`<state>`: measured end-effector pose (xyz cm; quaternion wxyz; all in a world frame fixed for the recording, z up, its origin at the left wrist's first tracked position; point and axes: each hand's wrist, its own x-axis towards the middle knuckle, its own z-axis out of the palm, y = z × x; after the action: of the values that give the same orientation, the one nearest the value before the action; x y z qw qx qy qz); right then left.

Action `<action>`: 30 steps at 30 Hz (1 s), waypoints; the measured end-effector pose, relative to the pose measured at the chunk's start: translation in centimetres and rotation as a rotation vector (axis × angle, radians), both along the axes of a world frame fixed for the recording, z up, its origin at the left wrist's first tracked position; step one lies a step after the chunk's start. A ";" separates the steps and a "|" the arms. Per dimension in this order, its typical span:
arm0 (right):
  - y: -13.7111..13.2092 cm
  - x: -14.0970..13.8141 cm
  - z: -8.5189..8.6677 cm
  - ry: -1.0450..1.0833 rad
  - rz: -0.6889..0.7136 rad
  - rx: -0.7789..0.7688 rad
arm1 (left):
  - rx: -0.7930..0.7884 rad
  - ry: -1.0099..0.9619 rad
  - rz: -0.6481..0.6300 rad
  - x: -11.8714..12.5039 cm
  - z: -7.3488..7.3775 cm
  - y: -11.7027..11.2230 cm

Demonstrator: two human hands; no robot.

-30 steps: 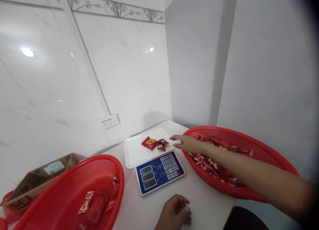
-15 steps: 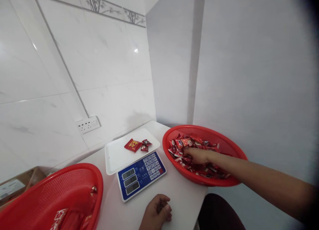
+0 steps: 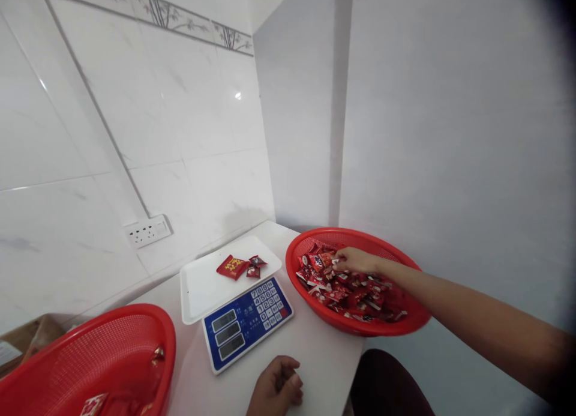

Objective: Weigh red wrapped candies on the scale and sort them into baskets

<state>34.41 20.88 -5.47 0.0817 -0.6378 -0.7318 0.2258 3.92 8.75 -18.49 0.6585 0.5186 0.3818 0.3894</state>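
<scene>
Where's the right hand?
Head view, right side: the right hand sits among red wrapped sweets in the round red plastic basket, right of the blue-panelled weighing scale.

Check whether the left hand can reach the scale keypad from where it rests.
Probably yes: the left hand lies curled on the table just short of the scale keypad, and nothing lies between them.

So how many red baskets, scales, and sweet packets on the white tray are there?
Red baskets: 2
Scale: 1
Sweet packets on the white tray: 3
Total: 6
The heap of packets in the basket on the right is too big to count.
</scene>
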 end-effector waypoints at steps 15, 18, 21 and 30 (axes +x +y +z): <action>-1.7 -3.2 -0.8 -0.293 0.189 0.030 | -0.022 0.000 -0.012 0.1 0.1 0.0; -1.7 -2.8 -0.5 -0.319 0.219 0.007 | -0.018 -0.013 -0.019 0.1 0.1 0.0; -2.3 -3.4 -1.1 -0.328 0.236 -0.006 | -0.023 -0.014 -0.010 0.2 0.3 -0.1; -1.2 -3.7 -0.7 -0.110 0.169 0.045 | 0.001 -0.021 -0.022 0.1 -0.1 0.0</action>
<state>30.72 19.67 -6.20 0.0364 -0.5833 -0.7912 0.1799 4.07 8.71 -18.63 0.6665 0.5190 0.3689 0.3877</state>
